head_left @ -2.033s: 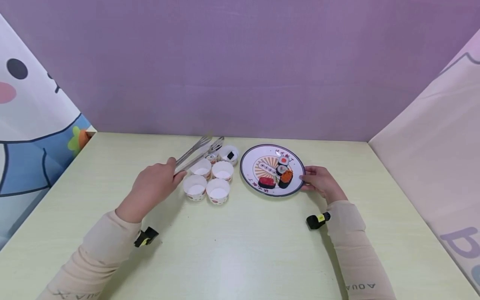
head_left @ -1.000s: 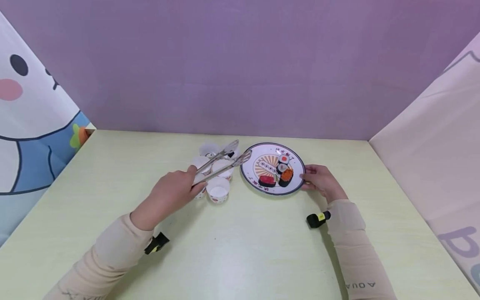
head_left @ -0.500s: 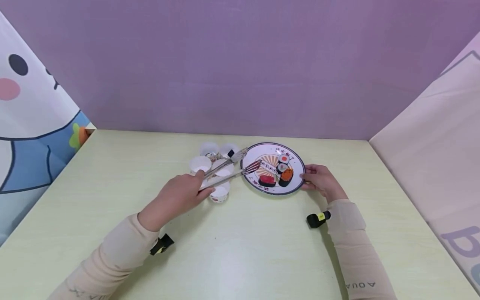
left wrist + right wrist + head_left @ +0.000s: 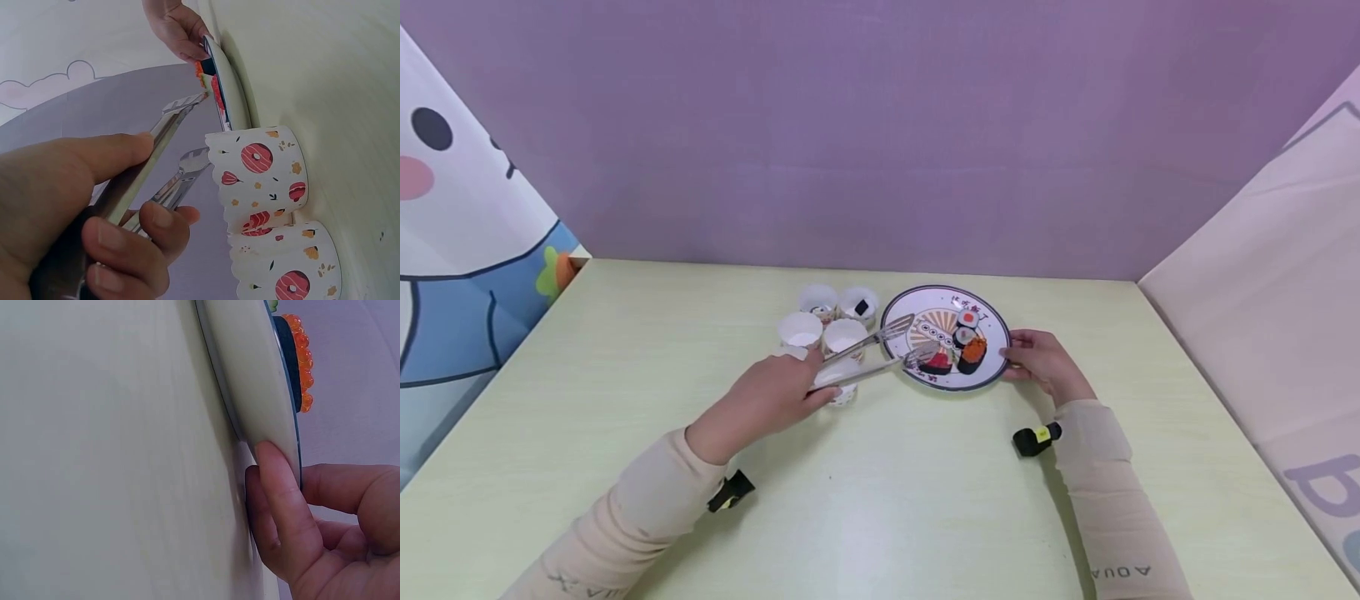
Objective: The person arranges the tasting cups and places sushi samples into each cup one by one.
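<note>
In the head view my left hand (image 4: pixel 767 396) holds metal tongs (image 4: pixel 868 372) whose two arms stand apart, tips over the left part of a round white plate (image 4: pixel 994 329). One tip overlaps a red-topped sushi (image 4: pixel 942 366) in this view; nothing is gripped between the tips. Beside it on the plate lie an orange roe sushi (image 4: pixel 973 352) and two small sushi rolls (image 4: pixel 967 319). My right hand (image 4: pixel 1037 362) pinches the plate's right rim, thumb on top and fingers below, as the right wrist view shows with the pale plate underside (image 4: pixel 250 375).
Several patterned paper cups (image 4: pixel 800 327) cluster left of the plate, partly hidden under the left hand and tongs. A back cup holds a small piece with a black patch (image 4: pixel 862 307). A purple partition (image 4: pixel 865 167) rises behind the pale table (image 4: pixel 880 500).
My left hand has moved right with the tongs, from above the cups to over the plate's left side near the red-topped sushi. The right hand and plate stay in place.
</note>
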A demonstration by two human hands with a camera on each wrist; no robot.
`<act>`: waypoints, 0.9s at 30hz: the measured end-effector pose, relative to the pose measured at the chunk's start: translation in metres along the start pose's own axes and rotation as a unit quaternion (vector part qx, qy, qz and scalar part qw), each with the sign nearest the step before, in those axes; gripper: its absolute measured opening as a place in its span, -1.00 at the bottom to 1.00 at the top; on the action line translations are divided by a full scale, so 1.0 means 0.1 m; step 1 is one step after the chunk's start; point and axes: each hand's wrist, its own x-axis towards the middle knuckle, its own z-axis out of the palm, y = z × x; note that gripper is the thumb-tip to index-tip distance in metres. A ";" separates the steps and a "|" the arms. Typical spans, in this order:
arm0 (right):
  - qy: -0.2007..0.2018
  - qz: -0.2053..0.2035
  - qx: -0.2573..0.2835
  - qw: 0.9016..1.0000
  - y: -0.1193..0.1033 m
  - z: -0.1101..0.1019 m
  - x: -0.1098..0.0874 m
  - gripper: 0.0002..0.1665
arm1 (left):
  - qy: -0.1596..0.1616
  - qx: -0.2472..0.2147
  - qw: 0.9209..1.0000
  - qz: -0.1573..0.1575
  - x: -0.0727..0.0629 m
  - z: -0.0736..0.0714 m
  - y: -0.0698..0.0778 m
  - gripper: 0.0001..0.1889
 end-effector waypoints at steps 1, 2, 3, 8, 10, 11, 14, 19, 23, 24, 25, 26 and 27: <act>-0.001 -0.001 0.001 1.000 0.00 0.00 0.00 -0.40 | 0.000 -0.001 1.000 0.003 0.00 0.00 0.00 -0.41; -0.002 -0.003 0.002 1.000 0.00 0.00 0.00 -0.40 | 0.000 -0.002 1.000 0.006 0.00 0.00 0.01 -0.44; -0.002 -0.003 0.003 1.000 -0.01 0.00 0.00 -0.40 | 0.000 -0.003 1.000 0.008 0.00 0.01 0.01 -0.46; -0.005 -0.004 0.005 1.000 -0.01 0.00 -0.01 -0.40 | 0.001 0.000 1.000 0.026 0.04 0.04 0.02 -0.52; -0.005 -0.004 0.004 1.000 -0.02 0.00 -0.01 -0.40 | -0.005 -0.003 1.000 0.028 0.06 0.05 0.02 -0.53; -0.005 -0.004 0.003 1.000 -0.02 0.00 -0.02 -0.40 | -0.010 -0.005 1.000 0.028 0.07 0.06 0.03 -0.53; -0.003 -0.002 0.001 1.000 -0.01 0.00 -0.02 -0.40 | -0.020 -0.011 0.999 0.026 0.11 0.06 0.03 -0.55; 0.000 0.003 -0.002 1.000 -0.02 0.00 -0.03 -0.38 | -0.030 -0.006 0.999 0.024 0.15 0.08 0.03 -0.59; 0.000 0.001 -0.003 1.000 -0.02 0.00 -0.03 -0.38 | -0.041 -0.005 0.999 0.020 0.18 0.09 0.03 -0.61; 0.000 0.000 -0.003 1.000 -0.02 0.00 -0.03 -0.38 | -0.042 -0.006 0.999 0.019 0.19 0.09 0.04 -0.61; 0.000 -0.001 -0.003 1.000 -0.01 0.00 -0.03 -0.38 | -0.043 -0.006 0.999 0.018 0.20 0.09 0.04 -0.60; 0.000 -0.003 -0.003 1.000 -0.01 0.00 -0.02 -0.38 | -0.043 -0.005 0.999 0.019 0.21 0.10 0.04 -0.59; 0.000 -0.003 -0.002 1.000 -0.01 0.00 -0.02 -0.38 | -0.045 -0.005 0.999 0.018 0.22 0.10 0.04 -0.58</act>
